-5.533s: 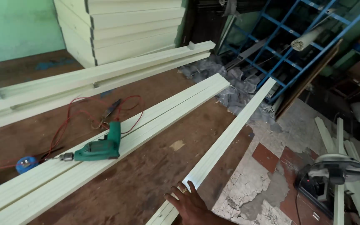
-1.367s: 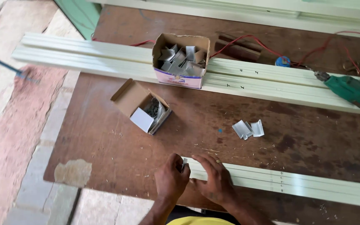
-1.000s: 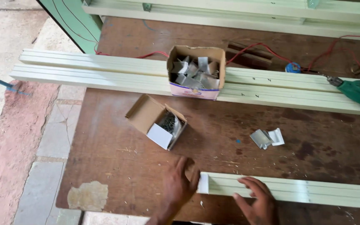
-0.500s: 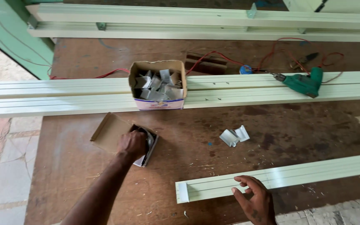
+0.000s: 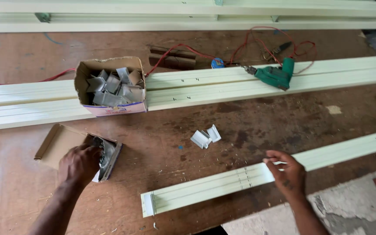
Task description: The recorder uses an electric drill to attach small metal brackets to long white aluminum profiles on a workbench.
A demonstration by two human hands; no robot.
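Two hands work here. Our left hand [image 5: 80, 162] digs, fingers curled, into the small cardboard box [image 5: 62, 146], perhaps gripping clips. Right of that box, our right hand [image 5: 287, 172] rests open-fingered on the cream profile strip [image 5: 223, 185].

On the table [image 5: 249, 122], the near strip [image 5: 223, 185] lies under the right hand [image 5: 289, 173]. The left hand [image 5: 80, 163] reaches into the near-left box [image 5: 62, 146]. Clips [image 5: 206, 137] sit between. Behind, a second box [image 5: 109, 86] (full of brackets) and a drill [image 5: 276, 75] rest on the far strips [image 5: 223, 87].
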